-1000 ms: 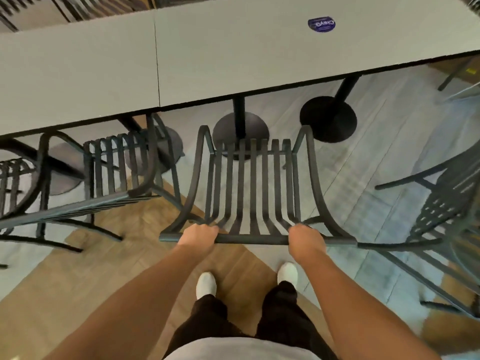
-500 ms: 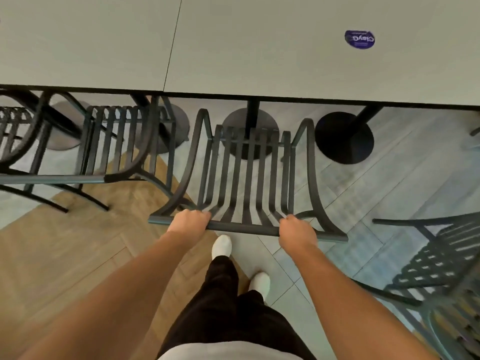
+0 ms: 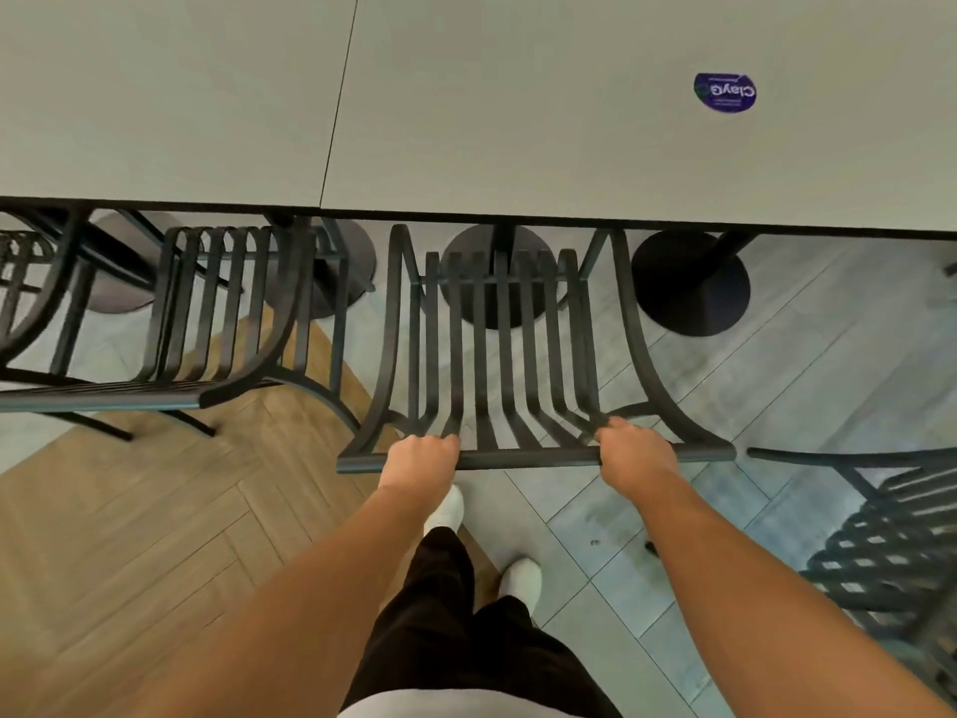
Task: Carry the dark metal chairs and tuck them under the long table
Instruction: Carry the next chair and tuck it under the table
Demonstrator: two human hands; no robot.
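Left hand [image 3: 420, 455]: curled round chair [image 3: 497, 349] top rail
Right hand [image 3: 633, 448]: same grip, steering evenly
Table [image 3: 466, 121]: ahead, seat front reaching its edge

The chair [image 3: 497, 355] you hold is dark grey-black metal with a slatted seat and back, and the surface [image 3: 466, 106] above it is plain pale grey with one round purple sticker [image 3: 725, 92]. Your floor [image 3: 155, 536] is tan herringbone wood on your left, grey tile on your right; your trousers [image 3: 455, 629] are black, your shoes [image 3: 520, 580] white.
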